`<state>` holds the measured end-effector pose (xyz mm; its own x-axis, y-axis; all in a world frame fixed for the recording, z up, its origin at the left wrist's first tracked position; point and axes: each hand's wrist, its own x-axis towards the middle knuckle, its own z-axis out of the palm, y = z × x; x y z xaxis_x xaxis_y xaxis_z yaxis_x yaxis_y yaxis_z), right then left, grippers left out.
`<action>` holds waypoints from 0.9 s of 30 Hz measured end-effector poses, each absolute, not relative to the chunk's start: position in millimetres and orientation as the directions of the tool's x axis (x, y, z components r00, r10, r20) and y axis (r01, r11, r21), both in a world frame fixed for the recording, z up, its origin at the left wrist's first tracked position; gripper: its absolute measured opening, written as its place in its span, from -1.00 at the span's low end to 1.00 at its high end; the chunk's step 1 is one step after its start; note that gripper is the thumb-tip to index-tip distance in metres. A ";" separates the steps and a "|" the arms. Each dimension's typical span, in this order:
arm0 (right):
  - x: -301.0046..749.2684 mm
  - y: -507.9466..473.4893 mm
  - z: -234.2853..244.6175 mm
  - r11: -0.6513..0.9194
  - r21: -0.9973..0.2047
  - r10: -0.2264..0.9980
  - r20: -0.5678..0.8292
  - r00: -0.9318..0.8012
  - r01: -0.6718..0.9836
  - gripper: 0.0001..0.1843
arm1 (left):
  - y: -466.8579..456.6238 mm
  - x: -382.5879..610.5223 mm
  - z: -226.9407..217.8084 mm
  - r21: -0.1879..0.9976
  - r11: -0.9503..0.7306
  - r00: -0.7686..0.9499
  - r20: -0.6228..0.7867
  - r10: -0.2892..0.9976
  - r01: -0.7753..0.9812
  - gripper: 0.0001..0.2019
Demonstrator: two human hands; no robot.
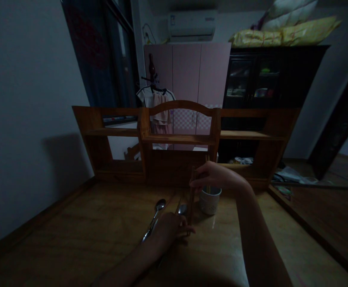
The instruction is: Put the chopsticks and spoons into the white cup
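Observation:
My right hand [214,177] is closed in a pinch on brown wooden chopsticks [191,201], held nearly upright just left of a small white cup [210,200] on the wooden desk [102,239]. More chopsticks seem to stand in the cup behind my fingers. My left hand [168,231] rests on the desk with fingers curled around the chopsticks' lower ends and a spoon handle. Two metal spoons lie there, one [159,207] to the left and one [182,209] by the chopsticks.
A wooden shelf unit [176,139] stands along the desk's back edge, right behind the cup. Beyond it are a pink wardrobe [188,71], hanging clothes and a dark cabinet [266,79]. A wall runs along the left. The room is dim.

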<state>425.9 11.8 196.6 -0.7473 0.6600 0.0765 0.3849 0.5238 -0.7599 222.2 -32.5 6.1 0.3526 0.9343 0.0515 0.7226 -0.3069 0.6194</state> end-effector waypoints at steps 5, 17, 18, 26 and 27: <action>425.6 11.9 196.8 0.513 -0.772 0.654 0.069 -0.753 0.375 -0.72 | -38.3 218.7 16.2 0.552 -0.305 0.317 0.078 0.945 0.776 -0.67; 424.2 10.1 197.2 0.511 -0.774 0.657 0.072 -0.751 0.373 -0.73 | -56.6 239.8 38.2 0.826 -0.349 0.156 0.313 0.937 0.442 -0.85; 423.9 10.0 197.4 0.509 -0.778 0.655 0.072 -0.752 0.368 -0.73 | -55.4 240.2 36.6 0.862 -0.306 0.159 0.263 0.952 0.404 -0.84; 422.4 7.0 199.8 0.519 -0.766 0.661 0.079 -0.746 0.378 -0.75 | -54.3 241.5 31.0 0.947 -0.169 0.142 0.134 0.981 0.272 -0.77; 422.3 7.1 199.8 0.516 -0.769 0.660 0.077 -0.747 0.377 -0.75 | -54.7 241.5 31.8 0.944 -0.177 0.140 0.142 0.980 0.277 -0.77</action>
<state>422.3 7.1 199.8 -0.7472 0.6601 0.0771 0.3768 0.5165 -0.7689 241.5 -54.7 31.8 0.1403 0.9798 0.1422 0.2772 -0.1768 0.9444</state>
